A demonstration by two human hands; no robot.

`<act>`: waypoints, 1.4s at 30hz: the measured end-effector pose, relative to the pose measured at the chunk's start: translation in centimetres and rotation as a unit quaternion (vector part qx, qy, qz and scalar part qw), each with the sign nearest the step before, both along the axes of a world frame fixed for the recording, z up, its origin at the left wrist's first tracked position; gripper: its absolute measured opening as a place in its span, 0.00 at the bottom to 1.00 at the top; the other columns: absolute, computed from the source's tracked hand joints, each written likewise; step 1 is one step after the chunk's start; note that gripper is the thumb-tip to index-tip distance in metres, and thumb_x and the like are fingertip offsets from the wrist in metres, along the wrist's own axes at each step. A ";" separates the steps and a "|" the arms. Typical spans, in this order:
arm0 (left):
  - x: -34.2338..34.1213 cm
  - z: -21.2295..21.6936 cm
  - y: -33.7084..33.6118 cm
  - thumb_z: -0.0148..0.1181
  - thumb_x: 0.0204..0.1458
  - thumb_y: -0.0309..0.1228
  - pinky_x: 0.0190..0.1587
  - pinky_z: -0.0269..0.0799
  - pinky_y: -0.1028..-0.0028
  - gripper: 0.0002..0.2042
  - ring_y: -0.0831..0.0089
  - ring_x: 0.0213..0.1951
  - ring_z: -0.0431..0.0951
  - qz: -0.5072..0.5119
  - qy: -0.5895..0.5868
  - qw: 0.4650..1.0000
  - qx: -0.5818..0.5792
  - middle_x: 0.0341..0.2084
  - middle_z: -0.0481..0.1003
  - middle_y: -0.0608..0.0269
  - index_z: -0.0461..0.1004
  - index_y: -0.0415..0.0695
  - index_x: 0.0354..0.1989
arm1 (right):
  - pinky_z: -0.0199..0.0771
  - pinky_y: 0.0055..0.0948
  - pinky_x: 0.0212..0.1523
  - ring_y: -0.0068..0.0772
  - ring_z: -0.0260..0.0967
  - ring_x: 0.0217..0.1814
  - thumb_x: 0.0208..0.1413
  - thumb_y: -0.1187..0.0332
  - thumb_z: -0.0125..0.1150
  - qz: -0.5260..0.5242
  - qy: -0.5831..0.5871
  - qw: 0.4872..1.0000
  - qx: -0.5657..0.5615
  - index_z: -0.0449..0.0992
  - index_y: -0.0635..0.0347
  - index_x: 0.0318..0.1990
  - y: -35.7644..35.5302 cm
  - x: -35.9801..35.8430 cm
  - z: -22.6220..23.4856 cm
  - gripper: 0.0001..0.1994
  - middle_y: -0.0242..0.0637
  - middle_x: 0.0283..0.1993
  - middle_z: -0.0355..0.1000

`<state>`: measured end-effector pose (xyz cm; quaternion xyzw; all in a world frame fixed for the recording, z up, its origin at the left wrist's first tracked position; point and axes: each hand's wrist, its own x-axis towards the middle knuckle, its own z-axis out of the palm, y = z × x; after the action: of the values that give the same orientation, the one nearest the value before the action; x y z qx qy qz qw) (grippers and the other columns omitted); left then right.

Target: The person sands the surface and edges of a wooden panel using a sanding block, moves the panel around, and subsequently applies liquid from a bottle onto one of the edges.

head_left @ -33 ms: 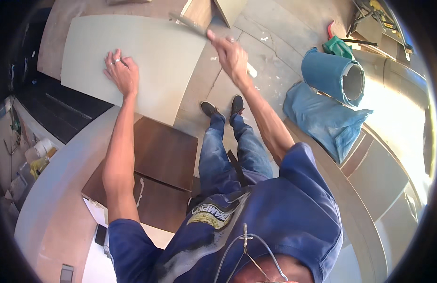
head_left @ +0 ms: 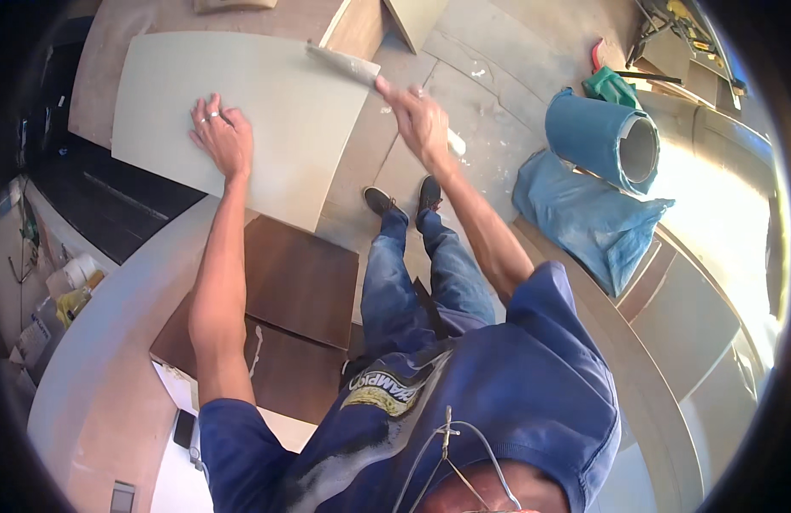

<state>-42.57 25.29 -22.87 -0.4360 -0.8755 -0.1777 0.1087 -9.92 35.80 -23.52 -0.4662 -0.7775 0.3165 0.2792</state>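
Observation:
A pale, flat panel (head_left: pixel 169 94) lies across the work surface at the upper left. My left hand (head_left: pixel 223 138) rests on it with fingers spread, palm side down, a ring on one finger. At the panel's right end, my right hand (head_left: pixel 419 124) is wrapped round the white handle of a knife (head_left: pixel 344 63). Its broad grey blade points left and tapers to a tip over the panel's far right corner. The handle's white end shows below the fist. Whether the blade touches the panel's edge, I cannot tell.
Dark brown boards (head_left: pixel 297 278) lie between my left arm and my legs. To the right are a blue-covered cylinder (head_left: pixel 583 137) and a blue cloth (head_left: pixel 575 205). A black phone-like object (head_left: pixel 184 429) lies at lower left. Boards lean at the top, beside cracked flooring.
The knife blade, blurred before, is sharper now and sits slightly lower, with my right hand shifted a little downward. My left hand stays on the panel.

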 end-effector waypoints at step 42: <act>0.1 0.5 0.5 0.48 0.63 0.36 0.71 0.47 0.39 0.19 0.56 0.71 0.61 0.019 -0.011 1.000 0.000 0.67 0.66 0.51 0.73 0.49 0.61 | 0.74 0.48 0.35 0.53 0.74 0.35 0.68 0.66 0.54 0.012 0.027 0.997 -0.074 0.80 0.30 0.58 -3.9 2.4 -0.6 0.17 0.46 0.30 0.70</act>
<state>-42.43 25.83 -22.41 -0.4176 -0.8845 -0.1806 0.1027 -7.50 31.93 -24.13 -0.4676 -0.7494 0.3894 0.2610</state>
